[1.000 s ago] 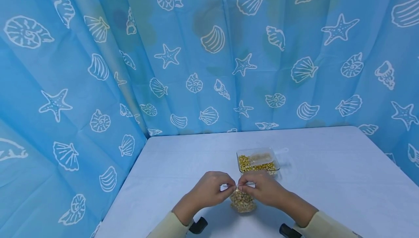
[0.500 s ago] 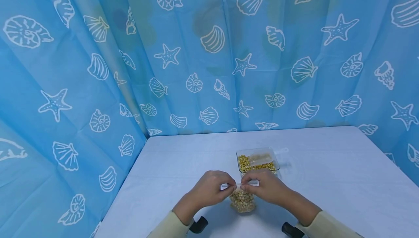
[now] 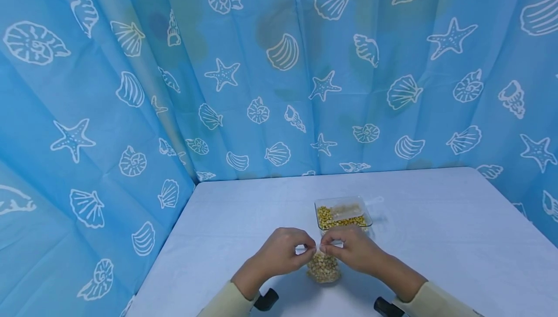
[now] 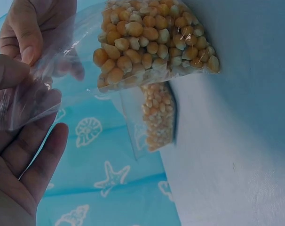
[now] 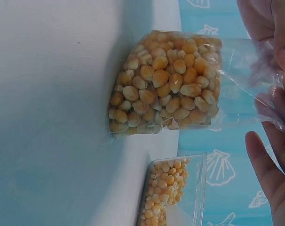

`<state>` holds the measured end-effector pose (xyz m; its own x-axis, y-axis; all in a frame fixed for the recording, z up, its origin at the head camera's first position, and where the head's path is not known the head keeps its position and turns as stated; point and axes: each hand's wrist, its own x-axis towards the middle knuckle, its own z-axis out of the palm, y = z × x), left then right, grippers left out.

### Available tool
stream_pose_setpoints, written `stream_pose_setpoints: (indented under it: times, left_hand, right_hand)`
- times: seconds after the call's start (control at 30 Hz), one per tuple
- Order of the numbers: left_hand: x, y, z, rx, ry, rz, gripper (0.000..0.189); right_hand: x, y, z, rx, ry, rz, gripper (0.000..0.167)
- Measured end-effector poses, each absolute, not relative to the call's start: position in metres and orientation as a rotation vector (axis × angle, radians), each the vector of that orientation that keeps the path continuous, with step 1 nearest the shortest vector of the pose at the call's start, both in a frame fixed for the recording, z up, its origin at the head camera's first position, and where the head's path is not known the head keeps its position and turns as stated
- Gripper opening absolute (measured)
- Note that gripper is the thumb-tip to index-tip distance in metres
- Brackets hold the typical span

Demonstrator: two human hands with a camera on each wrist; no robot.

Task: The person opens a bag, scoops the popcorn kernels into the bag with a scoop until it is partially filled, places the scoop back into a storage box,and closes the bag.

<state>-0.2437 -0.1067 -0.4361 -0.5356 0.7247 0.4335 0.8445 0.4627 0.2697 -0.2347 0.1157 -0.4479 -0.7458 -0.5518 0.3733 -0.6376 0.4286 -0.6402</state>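
A clear plastic zip bag of corn kernels stands upright near the front of the table. Its lower part bulges with yellow-orange kernels; the upper part is slack film. The left hand pinches the bag's top edge between thumb and index finger. Close beside it, the right hand pinches the same edge in like manner. In the right wrist view, the right hand has its lower fingers stretched out behind the film. Whether the seal is closed cannot be made out.
Just behind the hands sits a clear rectangular container partly filled with corn kernels. A translucent boxy piece lies on its kernels. The white-covered table ends at a blue shell-print curtain.
The right hand has shifted slightly right along the bag's top edge, widening the gap between the pinching fingers. The left hand and the kernels have barely moved.
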Motion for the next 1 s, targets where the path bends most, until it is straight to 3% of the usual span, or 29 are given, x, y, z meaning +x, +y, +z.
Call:
stream_pose_setpoints:
  times: [0.47, 1.0]
  left_hand:
    - [-0.243, -0.109, -0.429, -1.356, -2.500, -0.584, 0.009]
    - [-0.244, -0.126, -0.426, -1.317, -2.618, -0.486, 0.008]
  right_hand:
    - [-0.237, 0.123, -0.440, 1.204, -2.559, 1.095, 0.008]
    - [-0.241, 0.143, -0.442, 1.074, -2.663, 1.056, 0.007]
